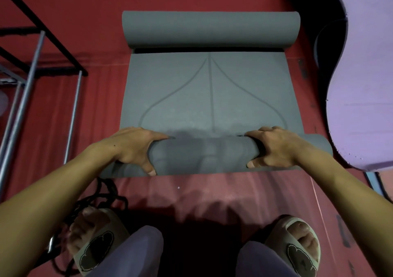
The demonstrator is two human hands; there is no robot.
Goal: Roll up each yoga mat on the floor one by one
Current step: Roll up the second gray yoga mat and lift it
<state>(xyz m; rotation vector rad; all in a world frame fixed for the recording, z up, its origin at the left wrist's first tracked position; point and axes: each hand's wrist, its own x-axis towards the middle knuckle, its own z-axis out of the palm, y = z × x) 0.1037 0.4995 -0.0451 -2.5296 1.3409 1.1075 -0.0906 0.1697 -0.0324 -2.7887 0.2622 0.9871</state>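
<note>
A grey yoga mat point(210, 98) with embossed curved lines lies on the red floor, its middle stretch flat. Its near end is rolled into a thick roll point(204, 156) just in front of my feet. My left hand point(136, 147) grips the roll's left part, fingers over the top and thumb on the near side. My right hand point(274, 147) grips the right part the same way. A second grey roll point(210, 29) lies across the far end; whether it is this mat's other end or a separate mat is unclear.
A black and silver metal rack point(32, 64) stands at the left. A lilac rounded object point(361, 85) fills the right side. A dark cord point(102, 200) lies tangled by my left sandalled foot point(93, 240). Red floor point(202, 193) stretches between roll and feet.
</note>
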